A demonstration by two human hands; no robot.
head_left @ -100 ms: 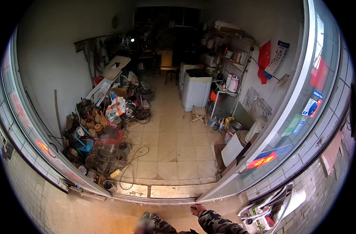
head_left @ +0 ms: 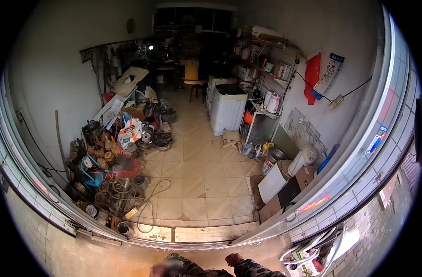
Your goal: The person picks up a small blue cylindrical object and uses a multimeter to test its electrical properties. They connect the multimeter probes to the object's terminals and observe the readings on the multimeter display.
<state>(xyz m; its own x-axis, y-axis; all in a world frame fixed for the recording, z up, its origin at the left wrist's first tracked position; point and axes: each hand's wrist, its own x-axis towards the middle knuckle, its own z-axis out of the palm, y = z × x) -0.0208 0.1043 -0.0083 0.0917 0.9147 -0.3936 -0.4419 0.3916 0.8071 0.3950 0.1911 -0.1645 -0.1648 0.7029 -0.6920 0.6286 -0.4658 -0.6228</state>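
Observation:
My left hand, at the lower edge below the doorway, is blurred, so its fingers and anything in it cannot be made out. My right hand sticks out of a camouflage sleeve right of it, fingers curled; whether they hold anything is too small to see. Both are just short of the metal door threshold. Beyond it lie a tiled floor, a looped hose and a heap of tools, pots, bags and a red coiled hose along the left wall.
Glass door panels frame both sides. A white washing machine, shelves, kettles and a white cabinet line the right. A wooden stool is at the back. A white item with hoses lies outside, lower right.
The view has shifted slightly closer into the doorway, showing more of the items inside the right door. My hands sit a little lower and further left in the picture.

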